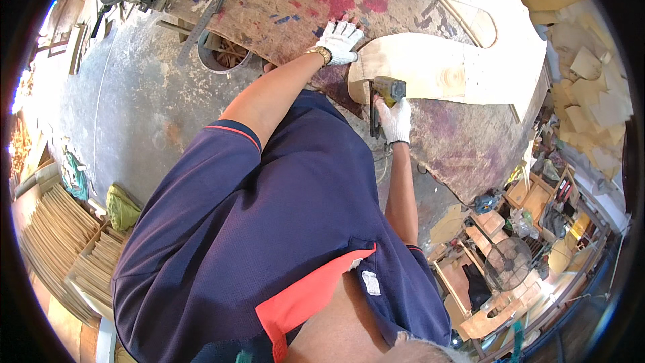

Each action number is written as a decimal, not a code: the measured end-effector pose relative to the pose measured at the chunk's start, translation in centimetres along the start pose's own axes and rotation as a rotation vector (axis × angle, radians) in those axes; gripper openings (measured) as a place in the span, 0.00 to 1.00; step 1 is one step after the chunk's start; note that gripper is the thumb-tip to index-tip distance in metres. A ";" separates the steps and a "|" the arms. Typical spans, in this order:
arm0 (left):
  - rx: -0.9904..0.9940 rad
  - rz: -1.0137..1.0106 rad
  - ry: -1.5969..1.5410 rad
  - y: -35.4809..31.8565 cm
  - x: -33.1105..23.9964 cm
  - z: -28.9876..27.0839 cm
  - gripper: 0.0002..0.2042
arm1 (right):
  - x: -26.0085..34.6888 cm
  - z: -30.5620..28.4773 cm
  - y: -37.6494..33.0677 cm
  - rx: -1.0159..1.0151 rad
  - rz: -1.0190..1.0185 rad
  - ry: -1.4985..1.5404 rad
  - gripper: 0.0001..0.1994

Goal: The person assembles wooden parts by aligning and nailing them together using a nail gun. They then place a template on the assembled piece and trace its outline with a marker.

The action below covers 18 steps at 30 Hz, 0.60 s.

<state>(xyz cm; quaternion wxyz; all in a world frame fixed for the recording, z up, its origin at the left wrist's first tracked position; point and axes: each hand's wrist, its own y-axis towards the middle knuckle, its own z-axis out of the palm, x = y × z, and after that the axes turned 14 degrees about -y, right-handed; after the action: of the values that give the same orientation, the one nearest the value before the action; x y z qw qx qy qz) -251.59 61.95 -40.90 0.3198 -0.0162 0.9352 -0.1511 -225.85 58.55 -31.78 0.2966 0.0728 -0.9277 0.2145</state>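
My R hand (395, 121), gloved, is wrapped round the handle of what looks like a nail gun (390, 88); can't see the trigger finger. Gun's at the near edge of the curved ply panel (433, 67), close to its L end. Panel lies on the counter (463, 138). My L hand (340, 42), also gloved, is palm-down w/ fingers a bit spread, by the panel's L end; can't tell if it presses the ply or only the counter. Handling, my guess: panel's stiff, fairly light, smooth enough to slide; best held flat at the L end, fingers clear of the gun's nose. Gun's prob. heavier, so full grip on its handle.
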 end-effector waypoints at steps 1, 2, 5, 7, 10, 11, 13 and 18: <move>-0.012 0.005 0.001 0.0 0.0 0.0 0.43 | -0.1 0.1 -0.2 0.018 0.028 0.008 0.19; -0.007 0.002 0.005 0.0 0.0 -0.1 0.43 | -0.2 0.1 -0.5 0.046 0.079 0.012 0.21; 0.003 -0.002 0.015 -0.1 -0.2 -0.2 0.43 | -0.4 0.3 -0.9 0.043 0.043 0.036 0.21; 0.005 -0.002 0.010 -0.2 -0.2 -0.3 0.43 | -0.6 0.5 -1.0 0.037 0.031 0.052 0.19; 0.007 -0.004 0.000 -0.2 -0.3 -0.4 0.43 | -1.0 0.7 -0.9 0.008 -0.026 0.097 0.18; 0.011 -0.006 0.000 -0.2 -0.3 -0.5 0.43 | -1.0 0.8 -0.8 -0.008 -0.033 0.079 0.19; 0.020 -0.010 0.008 -0.2 -0.3 -0.5 0.42 | -1.2 0.7 -0.8 -0.014 -0.015 0.026 0.20; 0.023 -0.010 0.030 -0.2 -0.3 -0.5 0.43 | -0.3 0.5 -1.2 0.053 0.046 0.022 0.20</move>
<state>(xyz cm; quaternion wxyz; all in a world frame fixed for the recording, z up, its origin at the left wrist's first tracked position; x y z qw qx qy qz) -251.66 61.95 -40.22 0.3052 -0.0149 0.9380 -0.1635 -225.52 57.26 -31.89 0.2997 0.0571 -0.9199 0.2463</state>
